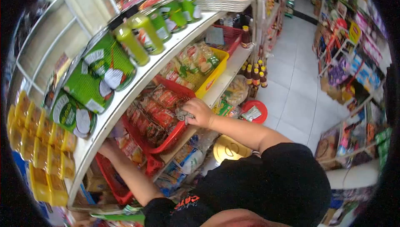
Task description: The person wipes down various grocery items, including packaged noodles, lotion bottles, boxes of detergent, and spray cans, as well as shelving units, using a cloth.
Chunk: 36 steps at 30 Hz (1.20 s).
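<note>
My right hand (199, 113) is closed around a crumpled grey cloth (183, 115) at the rim of a red plastic basket (165, 145). Red food packets (163, 111) fill that basket on the middle shelf. My left hand (109, 147) reaches in under the upper shelf, close to a second red basket (111, 181) with packets in it; its fingers are hidden. Beyond the first basket stands a yellow basket (208, 86) holding more packets.
Green cans (110, 66) and green bottles (145, 33) line the upper white shelf (121, 109) over the baskets. Yellow containers (39, 131) are stacked at left. Dark bottles (256, 76), a red lid (255, 111) and a yellow lid (232, 149) sit lower. A tiled aisle (293, 75) separates more shelving.
</note>
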### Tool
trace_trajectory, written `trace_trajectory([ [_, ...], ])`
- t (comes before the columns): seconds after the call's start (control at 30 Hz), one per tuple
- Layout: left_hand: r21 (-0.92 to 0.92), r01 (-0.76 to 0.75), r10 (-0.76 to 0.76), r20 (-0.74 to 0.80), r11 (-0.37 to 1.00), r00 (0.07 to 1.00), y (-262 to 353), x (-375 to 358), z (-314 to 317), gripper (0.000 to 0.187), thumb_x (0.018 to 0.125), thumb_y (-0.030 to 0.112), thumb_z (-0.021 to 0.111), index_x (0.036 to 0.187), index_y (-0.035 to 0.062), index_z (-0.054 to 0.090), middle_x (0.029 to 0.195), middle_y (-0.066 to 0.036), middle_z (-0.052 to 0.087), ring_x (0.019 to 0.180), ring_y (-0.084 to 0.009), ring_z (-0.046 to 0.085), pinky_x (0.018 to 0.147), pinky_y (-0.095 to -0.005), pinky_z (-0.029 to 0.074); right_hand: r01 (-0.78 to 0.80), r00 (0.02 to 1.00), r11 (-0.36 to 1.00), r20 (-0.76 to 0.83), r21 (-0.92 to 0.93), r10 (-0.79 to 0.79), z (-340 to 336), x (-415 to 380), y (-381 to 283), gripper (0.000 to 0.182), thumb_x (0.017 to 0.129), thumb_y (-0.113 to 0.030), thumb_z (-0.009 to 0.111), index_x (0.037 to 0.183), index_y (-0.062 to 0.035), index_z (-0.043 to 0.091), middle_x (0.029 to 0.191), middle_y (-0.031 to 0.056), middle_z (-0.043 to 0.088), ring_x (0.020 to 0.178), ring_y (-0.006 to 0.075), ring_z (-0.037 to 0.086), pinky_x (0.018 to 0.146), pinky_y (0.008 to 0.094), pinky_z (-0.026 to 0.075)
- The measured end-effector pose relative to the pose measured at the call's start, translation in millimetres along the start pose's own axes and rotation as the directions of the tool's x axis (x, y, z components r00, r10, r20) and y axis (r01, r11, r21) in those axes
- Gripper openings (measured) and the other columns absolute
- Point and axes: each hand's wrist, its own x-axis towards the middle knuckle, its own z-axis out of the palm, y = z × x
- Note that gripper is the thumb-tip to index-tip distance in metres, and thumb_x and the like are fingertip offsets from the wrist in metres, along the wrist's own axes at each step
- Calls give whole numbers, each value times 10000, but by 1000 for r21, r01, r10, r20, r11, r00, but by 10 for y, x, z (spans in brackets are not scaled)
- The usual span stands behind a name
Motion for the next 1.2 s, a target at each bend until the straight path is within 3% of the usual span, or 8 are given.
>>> trace_trajectory([
  [0.1,-478,345,-236,274,808,932,52,-1038,523,389,888,283,387,1183,30,415,1172,-114,471,1069,-260,463,929,-415,354,-41,998,999,52,12,41,-19,12,-4,361,637,-211,599,960,-59,549,913,137,527,901,327,483,794,425,398],
  [0.17,-315,429,-289,404,847,868,-134,-1560,615,488,881,346,437,1239,33,331,1197,-132,440,1086,-254,444,938,-420,335,-261,963,926,15,273,268,-61,19,-105,321,702,-131,559,1010,-45,528,928,106,540,860,241,532,754,346,435],
  [0.23,-413,518,-282,508,749,814,-123,-2071,698,406,891,304,415,1207,51,389,1221,-96,436,1127,-253,415,962,-458,309,-492,773,503,91,710,628,-7,-36,-219,314,759,-79,517,1069,-35,495,976,91,546,854,196,552,730,305,453],
  [0.4,-328,736,-309,752,592,583,-13,-2594,502,653,794,284,584,1299,81,223,1249,-100,381,1148,-275,391,964,-455,296,-458,496,-32,285,888,820,-267,-261,-596,277,799,-73,467,1072,-25,482,905,69,551,800,132,525,701,237,435],
  [0.63,-315,685,-321,705,657,632,-156,-2961,251,559,752,181,514,1245,23,301,1213,-134,427,1136,-274,415,961,-431,315,-586,731,474,176,657,659,-247,-445,-541,278,768,-67,487,1038,0,496,961,96,552,922,164,507,830,278,391],
  [0.87,-311,788,-527,606,532,596,-47,-2721,107,471,812,141,380,1263,28,304,1239,-151,410,1163,-294,386,999,-438,254,-247,895,884,-257,396,365,-676,-162,-620,376,688,-54,541,1062,-21,512,1115,158,483,1036,290,470,901,343,355],
  [1.07,-327,769,-504,605,550,617,29,-2966,210,456,842,124,338,1291,79,281,1264,-104,390,1143,-252,404,977,-408,293,73,950,931,258,359,-174,-499,-259,-1120,423,649,-160,636,1056,-96,543,1149,130,467,1066,330,439,900,416,363],
  [1.2,-364,829,-542,631,425,555,64,-3003,187,463,851,145,338,1307,105,268,1271,-94,385,1142,-253,402,936,-420,334,86,976,960,172,267,-136,-227,-580,-924,391,599,-147,641,976,-79,565,1098,119,494,1011,318,464,877,413,378],
])
